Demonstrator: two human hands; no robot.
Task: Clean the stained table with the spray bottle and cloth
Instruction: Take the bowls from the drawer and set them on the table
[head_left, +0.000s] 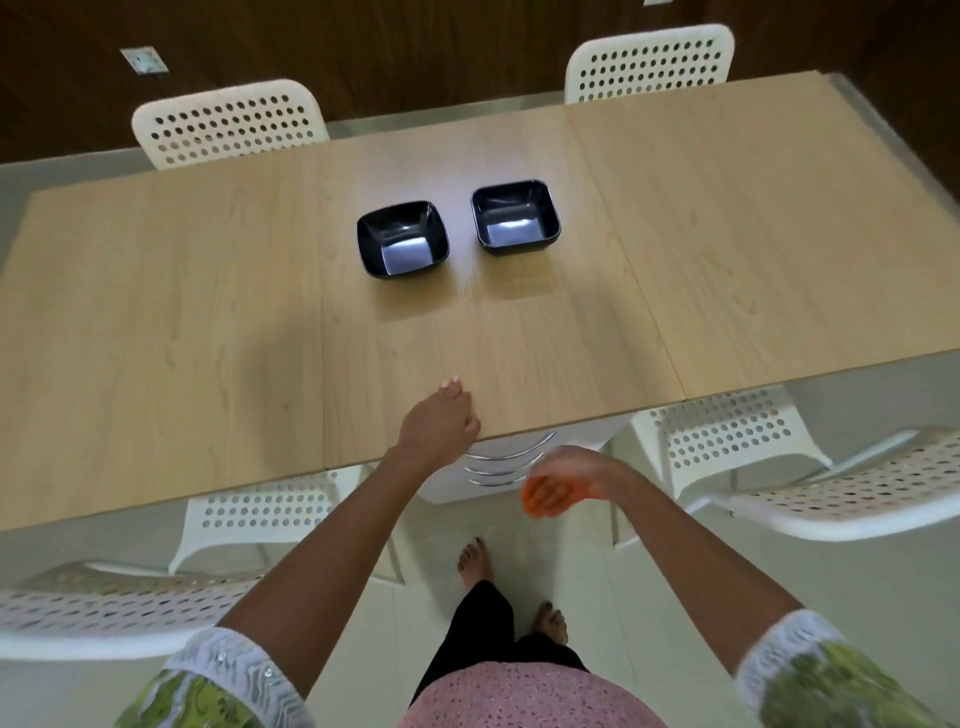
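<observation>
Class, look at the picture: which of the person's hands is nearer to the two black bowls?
Left. The left hand rests on the table's near edge, in front of the bowls. The right hand hangs below the edge, farther back.

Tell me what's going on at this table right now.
A person stands at the near edge of a wooden table. Their left hand rests on the edge, fingers curled. Their right hand hangs below the edge, blurred, with something orange in it, too blurred to identify. Two empty black bowls sit mid-table. No spray bottle is in view, and no stain shows on the tabletop.
</observation>
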